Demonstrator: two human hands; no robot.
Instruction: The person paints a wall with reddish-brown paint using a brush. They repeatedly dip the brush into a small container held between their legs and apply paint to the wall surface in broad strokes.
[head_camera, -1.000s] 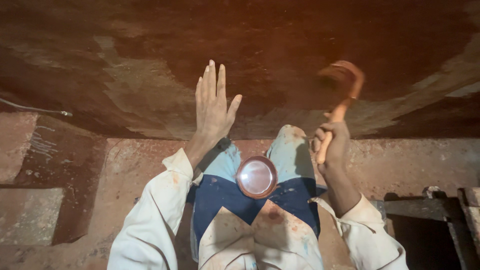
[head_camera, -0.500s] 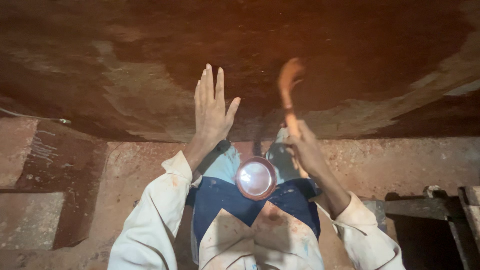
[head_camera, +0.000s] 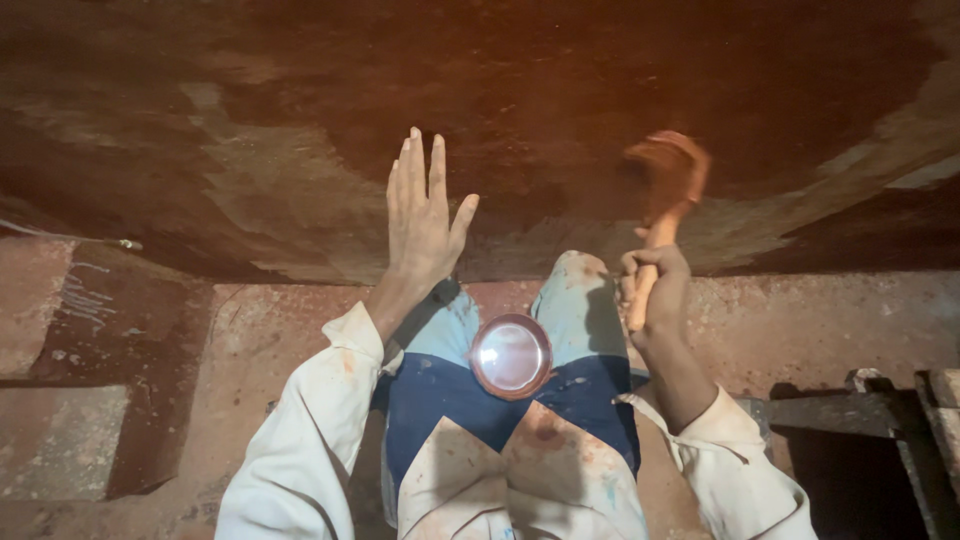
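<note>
Rust-red paint in tin (head_camera: 511, 355), brush (head_camera: 660, 210) in right hand (head_camera: 655, 285)

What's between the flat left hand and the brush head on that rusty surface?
In the head view, nothing: only bare rust-brown surface separates the left hand from the blurred brush held in the right hand.

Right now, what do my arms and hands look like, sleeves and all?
Both hands are bare, with no gloves. The left hand and the right hand come out of long, loose, off-white sleeves, smeared with reddish-brown stains. The left sleeve ends at the wrist; the right sleeve sits further up the forearm.
</note>
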